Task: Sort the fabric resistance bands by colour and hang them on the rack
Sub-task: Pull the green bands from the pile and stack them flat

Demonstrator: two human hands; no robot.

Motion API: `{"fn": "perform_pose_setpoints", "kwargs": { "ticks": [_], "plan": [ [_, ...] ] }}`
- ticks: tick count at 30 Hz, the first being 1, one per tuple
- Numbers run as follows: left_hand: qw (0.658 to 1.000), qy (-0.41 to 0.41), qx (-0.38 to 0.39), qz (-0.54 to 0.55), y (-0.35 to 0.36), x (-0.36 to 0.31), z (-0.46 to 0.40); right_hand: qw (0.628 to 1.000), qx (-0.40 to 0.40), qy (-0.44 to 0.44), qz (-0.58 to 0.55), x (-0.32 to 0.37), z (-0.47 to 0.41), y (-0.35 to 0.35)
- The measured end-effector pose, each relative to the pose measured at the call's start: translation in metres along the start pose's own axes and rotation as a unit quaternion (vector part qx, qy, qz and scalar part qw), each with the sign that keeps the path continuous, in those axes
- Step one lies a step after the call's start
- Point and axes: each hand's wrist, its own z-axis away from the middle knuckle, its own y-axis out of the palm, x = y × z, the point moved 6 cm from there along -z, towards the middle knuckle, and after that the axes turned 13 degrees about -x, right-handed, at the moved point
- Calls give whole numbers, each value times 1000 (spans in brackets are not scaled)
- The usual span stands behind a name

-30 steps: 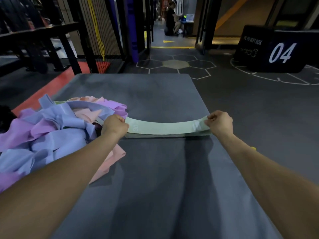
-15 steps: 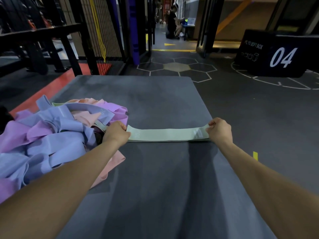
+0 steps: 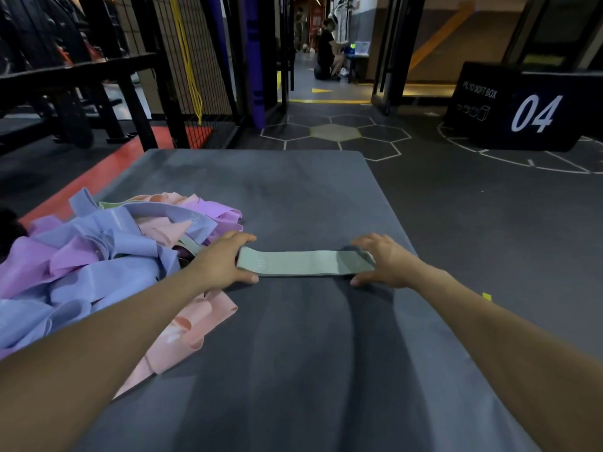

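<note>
Where it lies: the green band [image 3: 298, 263] flat on the grey mat [image 3: 293, 190], between both hands.
Left hand [image 3: 218, 263]: fingers spread, straight, bracketing its left end.
Right hand [image 3: 385, 261]: fingers spread over its right end.
Pile [image 3: 98, 252]: left, just beside.

the black box [image 3: 518, 106] at right carries a large white "04" on its front, with smaller white lettering "plyo soft box" above a row of small cube outlines. the green band [image 3: 303, 263] bears faint print near its left end, too small to read.
</note>
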Motion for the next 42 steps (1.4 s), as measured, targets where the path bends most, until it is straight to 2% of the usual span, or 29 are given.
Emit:
{"fn": "perform_pose_setpoints", "kwargs": {
  "ticks": [4, 15, 18, 22, 26, 30, 33, 42],
  "plan": [
    [998, 2, 51, -31, 7, 1, -2, 1000, 24, 9, 8, -12, -6, 6],
    [999, -3, 51, -17, 6, -7, 1, 999, 39, 0, 11, -4, -8, 3],
    [1000, 17, 21, -5, -5, -10, 7, 1000, 24, -10, -18, 21, -8, -5],
    [996, 49, -73, -24, -40, -5, 18, 997, -25, -31, -71, 78, -22, -15],
    [988, 22, -151, -39, -83, 26, 33, 988, -82, -49, -123, 145, -39, -16],
    [983, 13, -167, -78, -116, 56, 49, 982, -90, -82, -147, 208, -49, -2],
    [981, 5, -176, -79, -130, 76, 57, 986, -71, -73, -132, 238, -55, 16],
    [982, -19, -186, -31, -136, 107, 68, 989, -98, -13, -109, 266, -69, 39]
  ]
}}
